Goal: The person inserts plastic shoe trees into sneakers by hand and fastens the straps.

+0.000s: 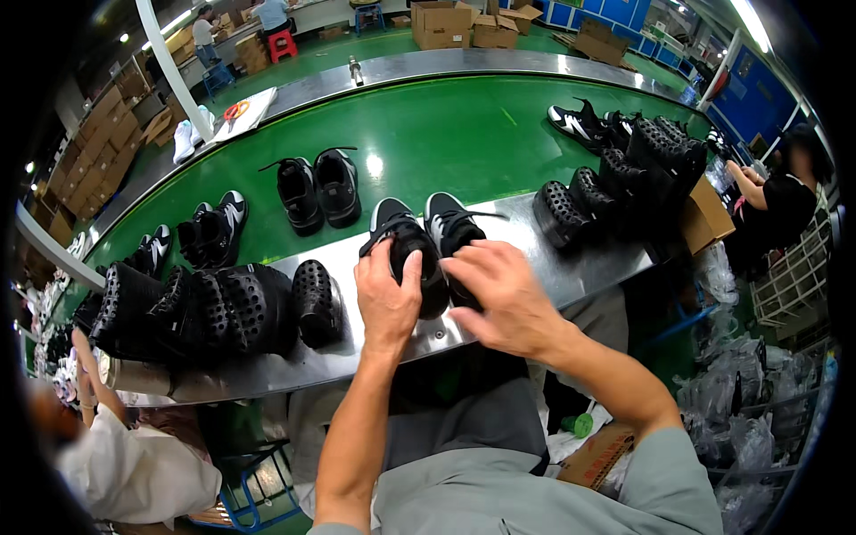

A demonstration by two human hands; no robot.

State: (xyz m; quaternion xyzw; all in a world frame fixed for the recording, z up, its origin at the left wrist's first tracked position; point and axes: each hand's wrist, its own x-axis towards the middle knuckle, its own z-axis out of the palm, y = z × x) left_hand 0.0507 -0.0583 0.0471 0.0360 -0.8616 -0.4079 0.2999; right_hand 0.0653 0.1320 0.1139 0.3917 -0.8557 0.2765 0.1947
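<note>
Two black sneakers with white-trimmed toes stand side by side on the steel ledge before me, toes pointing away. My left hand point(389, 299) grips the left sneaker point(432, 294) at its collar, thumb on the near side and fingers by the laces. Over the right sneaker point(443, 209) hovers my right hand point(508, 299), thumb and fingers spread around its heel area; whether it touches is hard to see. A loose black lace point(481, 214) sticks out to the right from that shoe.
Black studded shoe forms point(316, 303) stand along the ledge on the left, and more studded forms point(560, 214) on the right. Another sneaker pair point(337, 187) sits on the green belt point(437, 125). Scissors with orange handles point(236, 111) lie beyond. Co-workers sit at both sides.
</note>
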